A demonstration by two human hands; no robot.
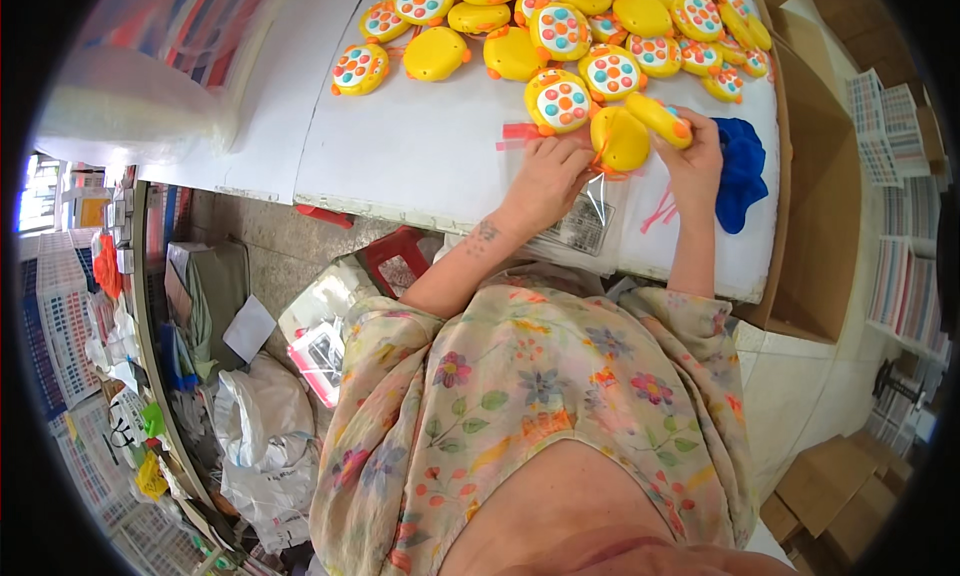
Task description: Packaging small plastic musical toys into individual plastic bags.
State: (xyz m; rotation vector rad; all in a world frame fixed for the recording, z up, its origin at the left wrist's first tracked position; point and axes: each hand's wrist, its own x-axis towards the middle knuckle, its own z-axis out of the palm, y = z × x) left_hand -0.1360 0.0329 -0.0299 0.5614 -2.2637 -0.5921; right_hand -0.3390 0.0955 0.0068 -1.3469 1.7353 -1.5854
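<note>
Left fingers (572,154): bent tight and pinched at the near edge of the yellow toy (620,139), where a thin orange strap or cord shows; exactly what they pinch I cannot tell.
Right fingers (690,131): wrapped round a second yellow piece (660,118) with coloured buttons, pressing it against the toy.
Toy's place: at the near edge of the white surface (420,156), just in front of the toy pile (580,26).
Doing it well: probably keep the right hand steady as an anchor and work only with the left fingertips.
Nearby: clear bag (590,216), blue cloth (742,171), pink strips (520,133).
</note>
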